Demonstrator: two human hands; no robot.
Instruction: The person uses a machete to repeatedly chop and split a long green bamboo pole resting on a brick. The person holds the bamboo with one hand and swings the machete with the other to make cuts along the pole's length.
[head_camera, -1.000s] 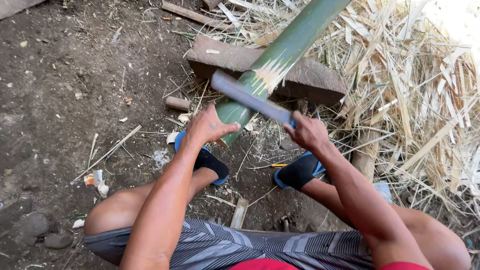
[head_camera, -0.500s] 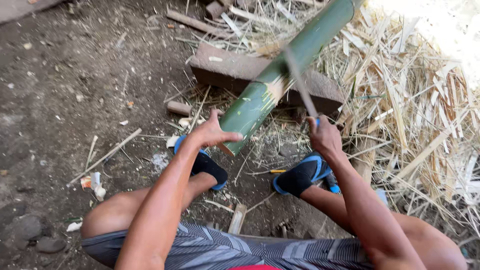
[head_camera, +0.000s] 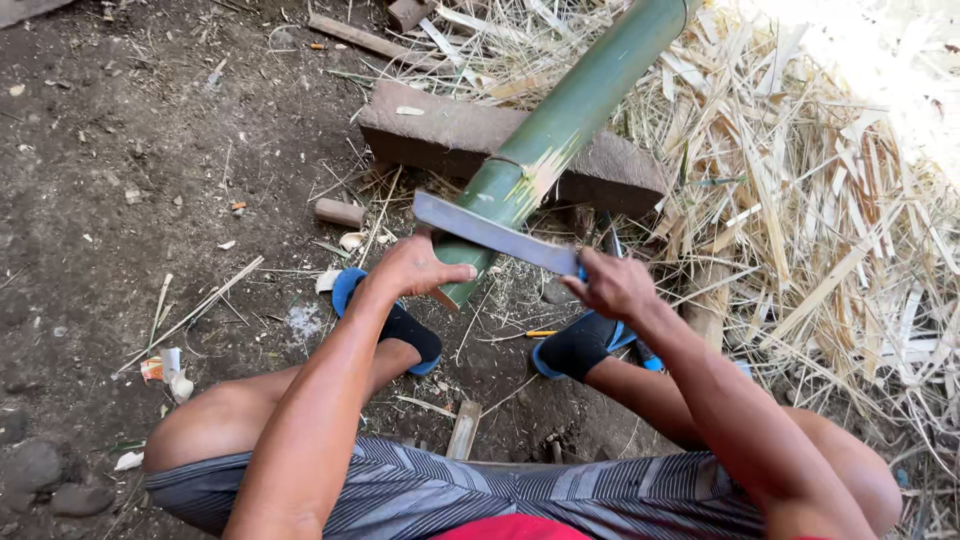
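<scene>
Dark, packed dirt ground (head_camera: 120, 150) stretching out to the left, scattered with twigs, small stones and scraps; a heap of pale dry bamboo splinters and straw (head_camera: 820, 230) lying to the right, sunlight washing out the upper right corner. Resting slantwise on a flat, weathered brown wooden block (head_camera: 440, 130), a long green bamboo pole (head_camera: 570, 110), its lower cut end pointing towards the sitting person, between two feet in blue sandals.

Left hand (head_camera: 415, 268) lying against the lower end of the pole, fingers loosely spread, thumb stretched to the right, palm pressing rather than gripping. Right hand (head_camera: 615, 285) closing tight around the handle of a flat grey metal chopping blade (head_camera: 495, 232); handle itself hidden inside the fist. Blade lying across the pole near its lower end, just below a pale gash in the green skin, looking to be touching the pole. Hands apart, one at each side of the pole. A short wood piece (head_camera: 340, 212) lying just left of the pole's end.
</scene>
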